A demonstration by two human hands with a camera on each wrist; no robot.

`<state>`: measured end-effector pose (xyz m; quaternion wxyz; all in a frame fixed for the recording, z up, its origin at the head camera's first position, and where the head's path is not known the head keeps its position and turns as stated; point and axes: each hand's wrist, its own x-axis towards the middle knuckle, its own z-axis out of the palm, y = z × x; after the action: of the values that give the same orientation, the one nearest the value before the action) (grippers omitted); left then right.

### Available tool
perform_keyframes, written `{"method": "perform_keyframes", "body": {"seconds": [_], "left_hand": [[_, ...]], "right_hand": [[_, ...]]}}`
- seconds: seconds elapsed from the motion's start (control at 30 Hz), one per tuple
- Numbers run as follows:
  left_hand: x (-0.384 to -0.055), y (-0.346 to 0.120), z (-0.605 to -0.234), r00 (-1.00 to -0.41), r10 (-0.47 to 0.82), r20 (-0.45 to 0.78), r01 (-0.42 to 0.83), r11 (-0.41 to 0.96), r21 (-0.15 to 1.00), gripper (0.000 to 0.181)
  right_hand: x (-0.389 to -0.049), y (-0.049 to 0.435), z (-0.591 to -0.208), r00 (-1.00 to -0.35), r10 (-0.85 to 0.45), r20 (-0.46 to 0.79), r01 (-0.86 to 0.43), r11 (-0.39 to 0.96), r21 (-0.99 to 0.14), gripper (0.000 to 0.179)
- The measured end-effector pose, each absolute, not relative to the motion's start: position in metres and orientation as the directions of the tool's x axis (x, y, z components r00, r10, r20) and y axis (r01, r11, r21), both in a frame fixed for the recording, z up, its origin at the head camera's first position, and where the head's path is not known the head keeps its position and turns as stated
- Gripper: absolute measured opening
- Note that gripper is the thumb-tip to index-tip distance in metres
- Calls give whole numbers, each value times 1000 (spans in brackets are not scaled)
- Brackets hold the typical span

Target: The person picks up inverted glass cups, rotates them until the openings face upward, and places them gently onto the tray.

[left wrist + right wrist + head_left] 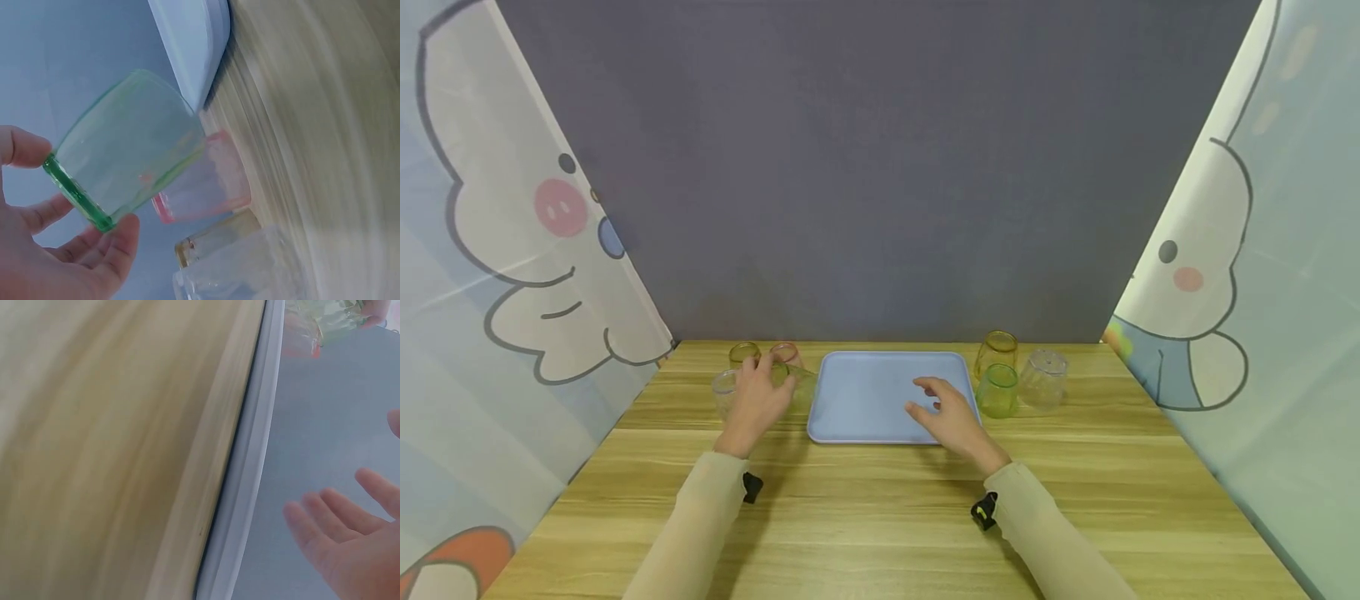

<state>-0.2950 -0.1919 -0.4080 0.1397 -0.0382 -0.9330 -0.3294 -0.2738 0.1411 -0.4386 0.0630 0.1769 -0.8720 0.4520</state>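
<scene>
Two cream sleeves came in from the near side, low over the pale wood-grain desk, a small black wrist device at each cuff. Right hand: empty, fingers loosely spread, above the right part of the light-blue rectangular tray. Tray lay flat mid-desk, between two groups of glasses.

Left hand: pinched a transparent green glass tumbler by its thick base, thumb on one side, fingers on the other. Tumbler sat tilted, mouth angled down and toward the tray, just left of the tray's left edge. Couldn't tell from the views whether its rim touched the desk.

Left group: colourless clear glass tumbler beside the left hand, partly behind it; amber glass tumbler farther back; pink glass tumbler to the right of the amber one. All three stood mouth down.

Right group, just past the tray's right edge, also mouth down: second green tumbler nearest, second clear tumbler to its right, second amber tumbler behind the green one.

Far side: plain dark grey backdrop, with cartoon-print curtains flanking the desk.
</scene>
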Motion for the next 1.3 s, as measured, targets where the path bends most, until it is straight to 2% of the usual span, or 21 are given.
{"method": "perform_keyframes", "body": {"seconds": [0.4, 0.77, 0.87, 1.1, 1.3], "left_hand": [[-291, -190, -412, -972, -32, 234, 163, 629, 760, 53], [-288, -179, -410, -965, -3, 261, 224, 507, 833, 36], [-289, -177, -411, -968, -7, 250, 218, 469, 856, 35], [-290, -170, -417, -990, -22, 140, 124, 343, 931, 39], [-289, -160, -416, -984, 2, 180, 171, 313, 934, 38]], "right_hand": [[-276, 141, -441, -929, -244, 277, -365, 494, -789, 53], [-275, 142, -441, -934, -230, 275, -354, 468, -810, 52], [-275, 143, -441, -933, -227, 278, -355, 465, -811, 52], [-275, 142, -439, -937, -222, 268, -343, 456, -821, 51], [-274, 142, -436, -940, -216, 265, -336, 432, -837, 50]]}}
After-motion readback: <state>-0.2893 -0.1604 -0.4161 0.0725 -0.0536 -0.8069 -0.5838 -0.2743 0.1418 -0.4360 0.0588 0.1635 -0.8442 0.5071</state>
